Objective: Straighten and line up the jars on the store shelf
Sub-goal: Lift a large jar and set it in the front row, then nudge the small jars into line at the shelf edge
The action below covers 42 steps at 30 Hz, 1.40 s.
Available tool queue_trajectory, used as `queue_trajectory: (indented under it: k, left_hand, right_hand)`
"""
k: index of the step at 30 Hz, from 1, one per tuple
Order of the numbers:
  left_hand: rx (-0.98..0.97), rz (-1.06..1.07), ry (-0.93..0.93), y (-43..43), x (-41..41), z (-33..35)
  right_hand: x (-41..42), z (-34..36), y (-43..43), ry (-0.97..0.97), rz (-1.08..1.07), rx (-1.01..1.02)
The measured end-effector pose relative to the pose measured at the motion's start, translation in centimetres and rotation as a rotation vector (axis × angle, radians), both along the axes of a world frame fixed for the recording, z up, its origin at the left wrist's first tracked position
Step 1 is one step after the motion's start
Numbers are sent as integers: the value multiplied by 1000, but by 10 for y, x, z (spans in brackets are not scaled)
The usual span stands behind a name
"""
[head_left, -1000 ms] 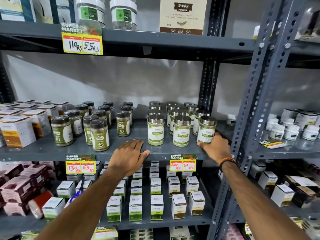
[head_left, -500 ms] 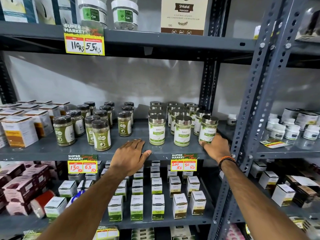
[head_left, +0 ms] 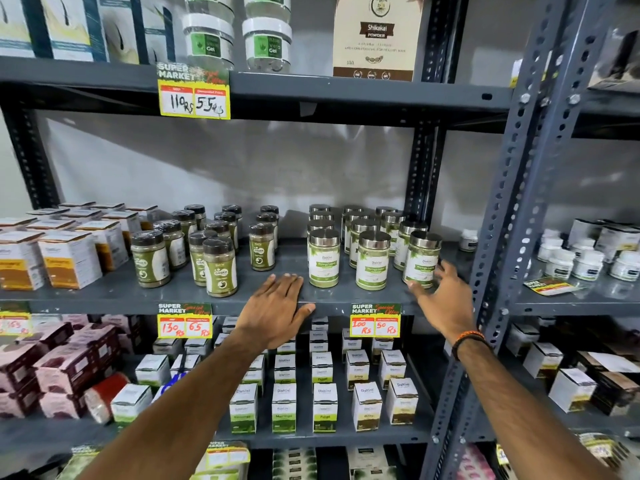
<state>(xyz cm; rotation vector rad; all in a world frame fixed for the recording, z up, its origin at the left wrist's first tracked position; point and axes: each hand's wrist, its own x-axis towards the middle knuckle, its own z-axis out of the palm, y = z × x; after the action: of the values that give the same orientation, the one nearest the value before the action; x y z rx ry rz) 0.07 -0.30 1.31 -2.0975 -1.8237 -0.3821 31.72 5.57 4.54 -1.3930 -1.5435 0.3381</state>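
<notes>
Now the right hand (head_left: 446,299) is cupping, grip open, the rightmost steel-lidded jar (head_left: 420,259); the left hand (head_left: 277,311) is lying flat, holding nothing. Steel-lidded rows look aligned; dark-lidded jars (head_left: 221,266) beyond the left hand are standing scattered.

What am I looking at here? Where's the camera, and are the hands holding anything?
No machine: a person with a wide-angle camera on the head, looking forward and down at a grey metal shelf. On it stand dark-lidded green powder jars, steel-lidded white-and-green jars and white-and-orange cartons. The left hand lies flat on the shelf edge, holding nothing. The right hand is open, fingers touching the rightmost front steel-lidded jar, with no closed grip.
</notes>
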Motion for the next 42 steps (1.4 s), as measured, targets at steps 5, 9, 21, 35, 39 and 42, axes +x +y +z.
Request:
queue_trajectory:
  k: [5, 9, 21, 35, 39, 42]
  left_hand:
    - [117, -34, 0, -31, -8, 38]
    - [245, -58, 48, -61, -38, 77]
    - [271, 250, -174, -133, -202, 67]
    - [35, 326, -177, -104, -283, 3]
    - [6, 314, -115, -94, -292, -3]
    - [11, 308, -97, -91, -296, -7]
  right_hand:
    - [-34, 26, -42, -45, 50, 262]
    - [-92, 53, -67, -32, 196, 402]
    - [-273, 31, -78, -80, 486, 114]
    - [-315, -1, -50, -302, 476, -21]
    - [-316, -6, -45, -320, 457, -23]
    - [-315, -7, -44, -305, 444, -26]
